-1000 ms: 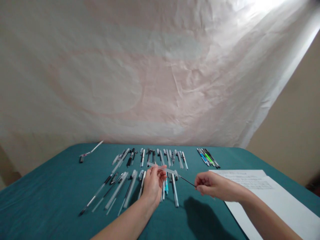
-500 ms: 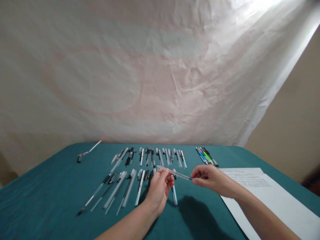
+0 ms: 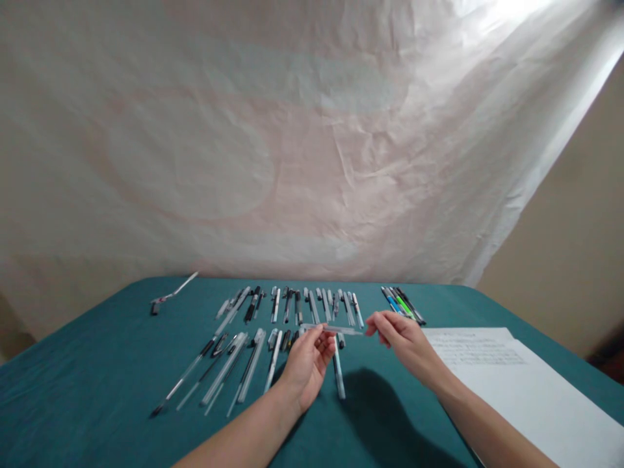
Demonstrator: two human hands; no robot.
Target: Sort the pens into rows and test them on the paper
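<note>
My left hand [image 3: 308,364] pinches a clear pen barrel [image 3: 336,329] between thumb and fingers, above the rows of pens. The barrel lies nearly level, pointing right. At its right end, a thin pale tip reaches close to the fingers of my right hand [image 3: 390,331]. Those fingers are curled together; what they hold, if anything, is too small to make out. Below the left hand, a capped-looking pale pen [image 3: 340,374] lies on the green cloth. Left of that hand lie clear barrels [image 3: 224,370], thin refills and small caps [image 3: 258,337].
A back row of disassembled pens [image 3: 312,305] runs across the green table [image 3: 97,370]. Several coloured pens [image 3: 402,304] lie together at the back right. Paper sheets with writing [image 3: 526,403] cover the right side. A bent white stick with a dark end [image 3: 168,298] lies far left.
My right hand has moved slightly up and left. The barrel has turned more level, and the dark tip at its right end no longer shows.
</note>
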